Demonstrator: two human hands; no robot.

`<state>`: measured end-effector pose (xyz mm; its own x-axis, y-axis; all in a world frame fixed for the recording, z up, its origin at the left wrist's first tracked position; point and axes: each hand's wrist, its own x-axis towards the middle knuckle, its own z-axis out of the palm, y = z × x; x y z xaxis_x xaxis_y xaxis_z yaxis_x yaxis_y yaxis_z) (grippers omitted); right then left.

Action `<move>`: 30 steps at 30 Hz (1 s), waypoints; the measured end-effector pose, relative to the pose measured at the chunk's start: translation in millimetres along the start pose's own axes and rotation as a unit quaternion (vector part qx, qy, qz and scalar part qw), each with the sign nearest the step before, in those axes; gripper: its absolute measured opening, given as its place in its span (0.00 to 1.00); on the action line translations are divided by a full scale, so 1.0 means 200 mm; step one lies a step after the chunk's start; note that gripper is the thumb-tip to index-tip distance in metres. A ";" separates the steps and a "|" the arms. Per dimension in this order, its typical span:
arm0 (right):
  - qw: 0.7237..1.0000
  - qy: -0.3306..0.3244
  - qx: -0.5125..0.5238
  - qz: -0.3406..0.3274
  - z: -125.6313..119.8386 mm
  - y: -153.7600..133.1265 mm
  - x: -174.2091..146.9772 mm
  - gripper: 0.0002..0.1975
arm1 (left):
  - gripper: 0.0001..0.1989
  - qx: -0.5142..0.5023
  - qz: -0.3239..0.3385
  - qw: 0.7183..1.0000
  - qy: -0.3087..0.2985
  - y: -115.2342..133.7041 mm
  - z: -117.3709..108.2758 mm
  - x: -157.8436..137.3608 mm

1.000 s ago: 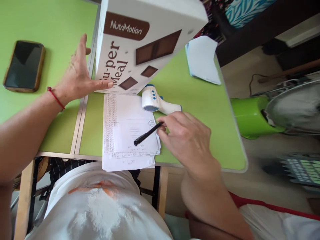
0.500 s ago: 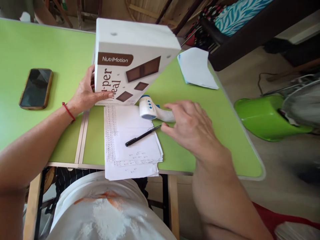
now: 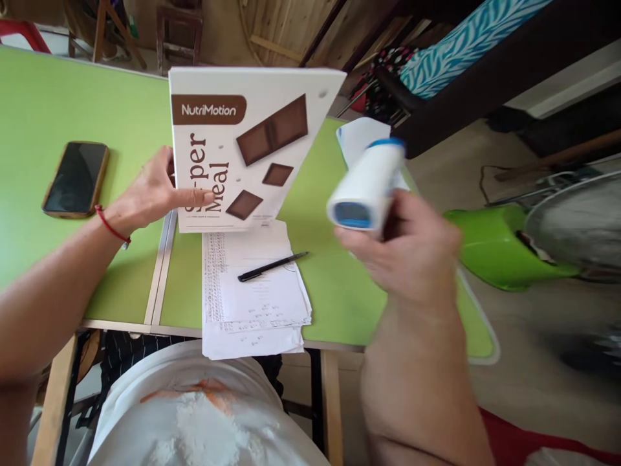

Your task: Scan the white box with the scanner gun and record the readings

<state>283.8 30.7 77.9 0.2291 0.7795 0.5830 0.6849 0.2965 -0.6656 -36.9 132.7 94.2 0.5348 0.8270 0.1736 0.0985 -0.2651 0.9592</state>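
The left hand (image 3: pixel 148 188) grips the white NutriMotion box (image 3: pixel 272 136) at its lower left edge, thumb across the printed front and the other fingers mostly hidden behind. The box stands over the far end of a stack of papers (image 3: pixel 257 301); whether its base touches them, I cannot tell. The right hand (image 3: pixel 420 243), slightly blurred, is closed round a white and blue handheld device (image 3: pixel 363 184), which it holds raised above the green bench (image 3: pixel 130 272), to the right of the box, its blue-rimmed end turned toward the wearer. A black pen (image 3: pixel 272 266) lies slantwise on the papers between the two hands, one end reaching toward their right edge. A phone (image 3: pixel 76 178) lies face up on the left part of the bench, well apart from the box. Beyond the device, a white sheet (image 3: pixel 356 136) lies near the bench's far right edge, partly hidden
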 end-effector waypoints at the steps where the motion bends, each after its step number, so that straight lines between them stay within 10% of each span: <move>1: 0.995 0.026 0.092 -0.016 -0.01 -0.09 -0.02 0.14 | 0.25 -0.002 0.002 1.000 -0.019 0.03 -0.01 -0.01; 5: 0.923 -0.049 0.379 0.039 0.06 -0.43 -0.17 0.21 | 0.22 0.002 -0.030 0.993 -0.115 0.09 -0.02 -0.03; 12: 0.826 -0.086 0.505 0.235 0.26 -0.58 -0.33 0.15 | 0.22 -0.024 -0.069 0.981 -0.179 0.17 0.01 -0.05; 30: 0.829 -0.134 0.455 0.297 0.36 -0.58 -0.32 0.09 | 0.24 -0.028 -0.019 0.964 -0.265 0.13 -0.02 -0.03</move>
<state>139.9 -15.2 84.3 0.0937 0.9955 -0.0165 -0.3269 0.0151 -0.9449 -40.7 123.6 118.1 0.8865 0.4625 0.0146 0.0881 -0.1997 0.9759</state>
